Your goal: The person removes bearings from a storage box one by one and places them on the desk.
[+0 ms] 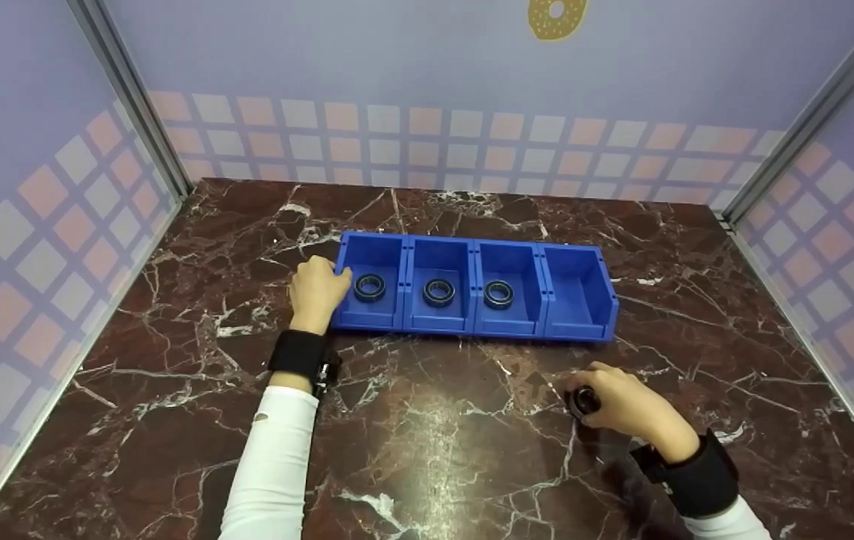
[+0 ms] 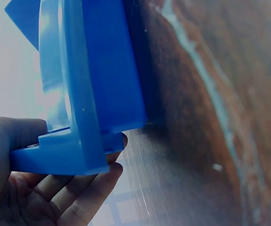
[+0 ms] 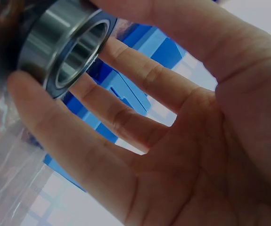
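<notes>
A row of four joined blue bins (image 1: 576,331) stands on the table. My left hand (image 1: 316,289) grips its left end wall, the thumb over the rim and fingers beneath it in the left wrist view. Flat in the three left compartments lie a left bearing (image 1: 358,289), a middle bearing (image 1: 438,302) and a right bearing (image 1: 498,304), one in each. At the front right, my right hand (image 1: 625,401) pinches another bearing (image 3: 43,44) between thumb and fingertips, tilted, its bore facing the palm in the right wrist view.
The dark red marbled table (image 1: 427,442) runs back to a tiled-pattern wall (image 1: 427,142). Side panels (image 1: 44,225) with metal corner posts close it in at left and right. Black straps (image 1: 299,352) with cameras circle both wrists.
</notes>
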